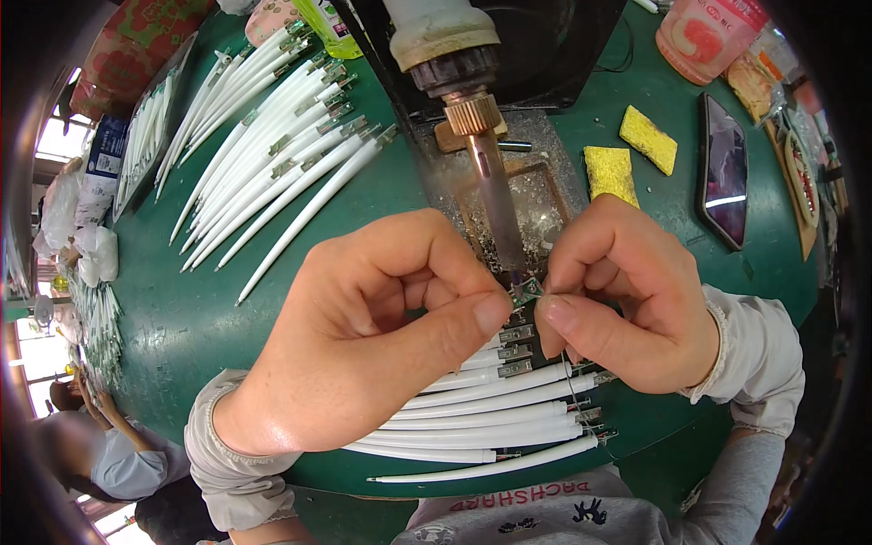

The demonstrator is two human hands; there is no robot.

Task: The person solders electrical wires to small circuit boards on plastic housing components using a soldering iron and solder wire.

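The left hand (381,336) and the right hand (627,291) meet just below the tip of the soldering iron (495,182). Both pinch a small metal connector (525,292), thumb and forefinger pressed together on it, right at the iron's tip. A row of white cables (481,404) lies under the hands; another fan of white cables (272,145) lies left of the iron, two yellow sponges (610,171) and a phone (724,168) right of it.

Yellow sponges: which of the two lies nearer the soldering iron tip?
The lower-left sponge, right beside the metal tray under the soldering iron. The other sponge sits further up and right, toward the dark phone.
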